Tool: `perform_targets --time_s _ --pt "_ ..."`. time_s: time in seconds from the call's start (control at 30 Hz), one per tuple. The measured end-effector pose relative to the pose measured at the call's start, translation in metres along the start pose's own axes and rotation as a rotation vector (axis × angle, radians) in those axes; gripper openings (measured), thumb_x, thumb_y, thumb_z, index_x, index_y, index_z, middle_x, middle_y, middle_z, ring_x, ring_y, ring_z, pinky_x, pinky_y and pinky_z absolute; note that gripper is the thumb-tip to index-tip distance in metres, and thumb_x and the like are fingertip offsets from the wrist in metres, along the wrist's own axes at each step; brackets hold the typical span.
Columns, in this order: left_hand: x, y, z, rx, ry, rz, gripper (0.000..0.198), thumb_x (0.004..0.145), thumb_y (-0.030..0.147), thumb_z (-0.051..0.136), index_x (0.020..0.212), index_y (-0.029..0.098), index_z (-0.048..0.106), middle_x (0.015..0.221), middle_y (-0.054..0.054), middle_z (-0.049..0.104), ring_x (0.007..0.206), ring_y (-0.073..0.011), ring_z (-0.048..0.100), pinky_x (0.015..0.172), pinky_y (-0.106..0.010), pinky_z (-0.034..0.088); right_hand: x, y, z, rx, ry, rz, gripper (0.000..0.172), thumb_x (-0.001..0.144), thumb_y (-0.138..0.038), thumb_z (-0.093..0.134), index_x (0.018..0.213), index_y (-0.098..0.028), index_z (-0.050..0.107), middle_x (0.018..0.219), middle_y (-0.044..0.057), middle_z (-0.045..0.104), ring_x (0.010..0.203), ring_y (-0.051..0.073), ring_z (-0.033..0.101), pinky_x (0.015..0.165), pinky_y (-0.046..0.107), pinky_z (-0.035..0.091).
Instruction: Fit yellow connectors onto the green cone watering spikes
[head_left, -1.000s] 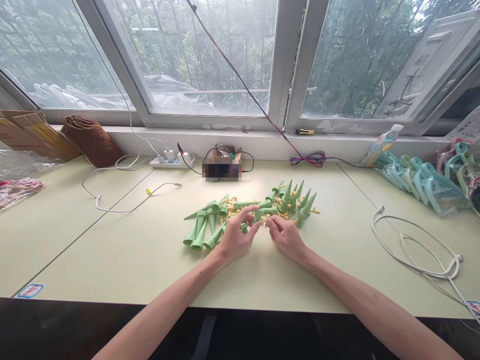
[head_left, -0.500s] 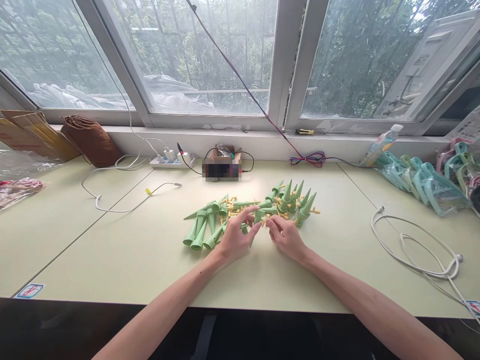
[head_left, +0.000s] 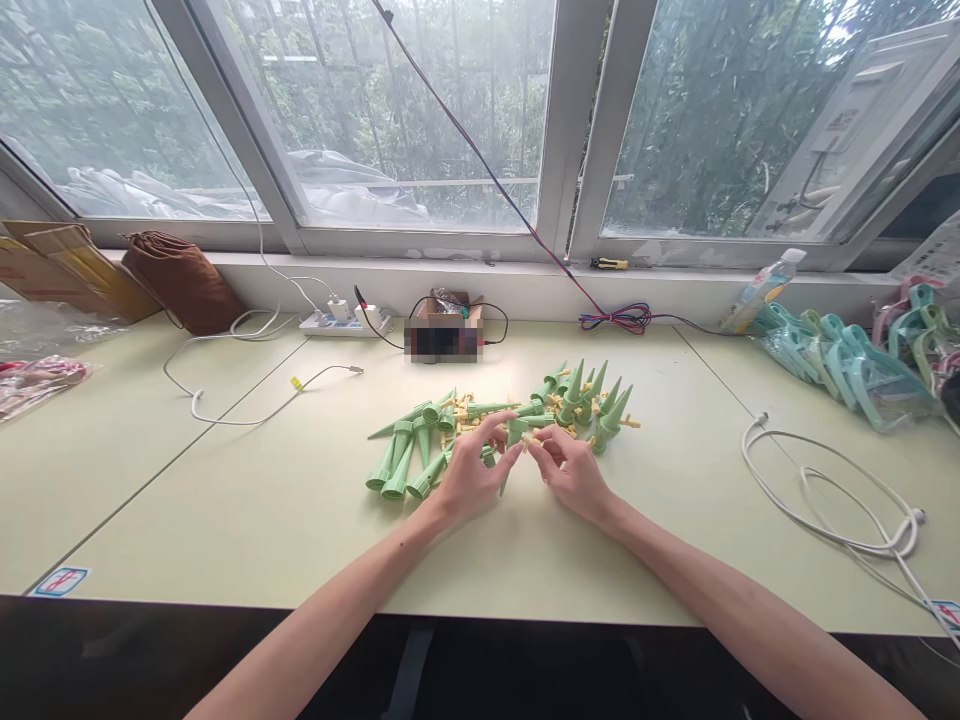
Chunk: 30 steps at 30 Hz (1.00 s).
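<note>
Several green cone-shaped plastic spikes (head_left: 405,455) and small cream-yellow plastic fittings (head_left: 465,408) lie in a heap on the pale green table (head_left: 247,500). My left hand (head_left: 471,470) rests at the heap's near edge, fingers pinched on a green spike (head_left: 512,437) that points down toward me. My right hand (head_left: 574,472) is close beside it, fingertips pinching a small cream fitting (head_left: 529,438) at the spike's wide end. More spikes (head_left: 592,400) stand or lean just behind my right hand.
A white cable (head_left: 832,500) coils at the right. Bagged teal plastic hangers (head_left: 847,365) lie far right. At the back are a power strip (head_left: 341,320), a small box (head_left: 444,335) with wires, a brown pouch (head_left: 180,280) and another white cable (head_left: 247,400).
My right fingers have shifted slightly up and left, bringing the cream fitting closer to the spike's end. The left hand and the heap stay put.
</note>
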<state>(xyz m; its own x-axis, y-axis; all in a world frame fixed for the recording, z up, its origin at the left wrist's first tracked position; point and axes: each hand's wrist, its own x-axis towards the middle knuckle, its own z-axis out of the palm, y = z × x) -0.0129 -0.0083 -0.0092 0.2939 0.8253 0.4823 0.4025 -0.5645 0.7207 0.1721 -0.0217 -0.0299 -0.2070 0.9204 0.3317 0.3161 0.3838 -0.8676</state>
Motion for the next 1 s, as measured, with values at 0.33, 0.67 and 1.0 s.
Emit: perform_targets --time_s 0.33,0.67,1.0 --pt "-0.0010 -0.0010 0.0004 0.018 -0.013 0.001 0.034 0.091 0.027 0.060 0.125 0.022 0.056 0.076 0.001 0.060 0.071 -0.0133 0.058 0.071 -0.027 0.050 0.0002 -0.0012 -0.0011 -0.011 -0.020 -0.008 0.035 0.101 -0.044 0.040 0.078 -0.022 0.052 0.053 -0.004 0.050 0.046 0.013 0.046 0.050 0.026 0.037" --pt "0.0004 0.0019 0.0003 0.009 0.010 -0.002 0.035 0.089 0.026 0.061 0.124 0.022 0.057 0.077 0.001 0.062 0.070 -0.0133 0.059 0.066 -0.025 0.049 0.0001 -0.0017 -0.0004 -0.020 0.021 -0.005 0.025 0.098 -0.046 0.048 0.092 -0.021 0.052 0.058 -0.004 0.052 0.050 0.014 0.051 0.049 0.027 0.038" --pt "-0.0012 -0.0004 0.0011 0.013 -0.002 -0.005 0.035 0.089 0.028 0.061 0.124 0.022 0.057 0.076 0.001 0.061 0.073 -0.0141 0.060 0.073 -0.028 0.050 0.0006 -0.0024 -0.0013 0.014 -0.002 0.013 0.031 0.099 -0.045 0.044 0.079 -0.023 0.050 0.053 -0.005 0.049 0.046 0.014 0.045 0.049 0.027 0.036"
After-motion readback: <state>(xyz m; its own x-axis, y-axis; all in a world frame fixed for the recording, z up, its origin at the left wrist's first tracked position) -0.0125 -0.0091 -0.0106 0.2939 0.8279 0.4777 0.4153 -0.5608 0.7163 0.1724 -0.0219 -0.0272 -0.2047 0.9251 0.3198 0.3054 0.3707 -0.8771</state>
